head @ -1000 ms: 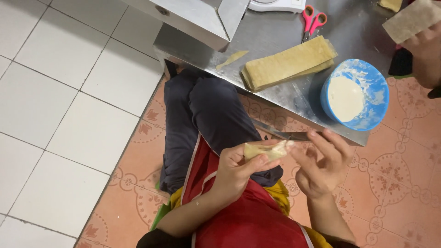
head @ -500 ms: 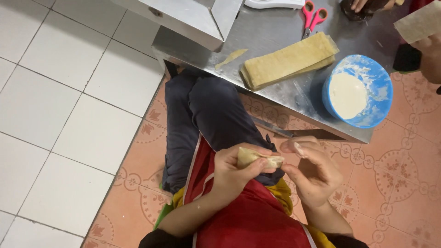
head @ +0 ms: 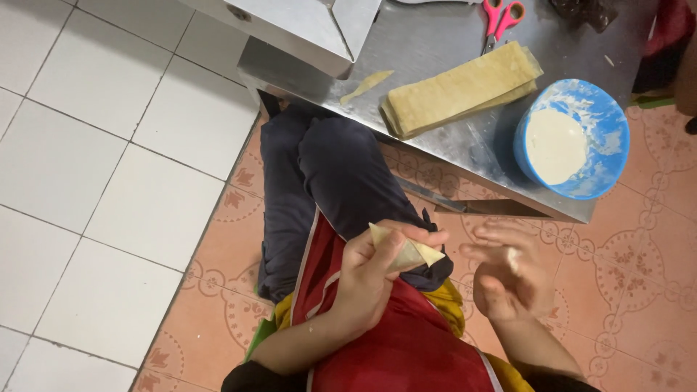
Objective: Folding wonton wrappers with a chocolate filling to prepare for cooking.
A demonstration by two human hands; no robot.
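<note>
My right hand [head: 508, 279] has pulled away from the folded pastry triangle [head: 403, 252], fingers spread, blurred; my left hand [head: 374, 272] pinches it, 1 piece.

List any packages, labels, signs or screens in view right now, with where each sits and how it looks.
No labels, signs or screens show.
Dark crinkled wrapper: top edge of the steel table, right of the pink-handled scissors; possibly a package, mostly cut off.
Left hand holds a folded pale pastry triangle; right hand is blurred, open.
</note>
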